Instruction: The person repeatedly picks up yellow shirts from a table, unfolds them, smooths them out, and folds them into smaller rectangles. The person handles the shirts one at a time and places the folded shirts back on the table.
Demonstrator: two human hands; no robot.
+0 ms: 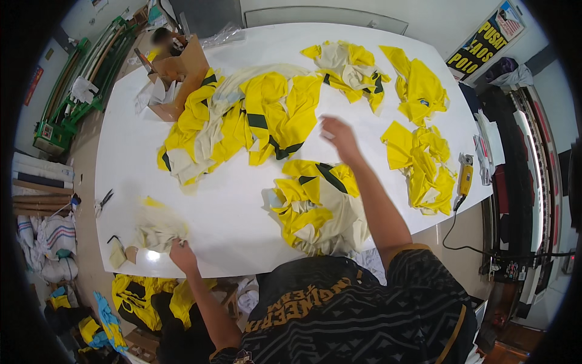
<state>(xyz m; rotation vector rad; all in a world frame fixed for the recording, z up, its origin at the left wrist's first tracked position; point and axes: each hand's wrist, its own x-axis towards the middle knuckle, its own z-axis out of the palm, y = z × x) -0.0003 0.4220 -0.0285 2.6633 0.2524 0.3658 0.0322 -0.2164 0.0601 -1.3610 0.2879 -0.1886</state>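
Note:
My left hand (183,255) grips the edge of a cream fabric piece (160,232) with a yellow tip, blurred and low over the white table (236,204). My right hand (338,139) is raised, its fingers loosely curled and apart, with nothing visible in it. To its left lies a large heap of yellow, cream and dark green fabric pieces (282,104). Below it, under my right forearm, sits another crumpled pile (313,209) in the same colours. Two yellow piles (418,86) (427,168) and a mixed cream-and-yellow pile (348,68) lie on the table's right half.
A cardboard box (182,86) with papers stands at the far left. A yellow corded cutter (465,179) lies near the right edge, its cable running off the table. Scissors (105,200) and fabric scraps (117,255) lie at the left edge. Another person (161,41) is behind the box.

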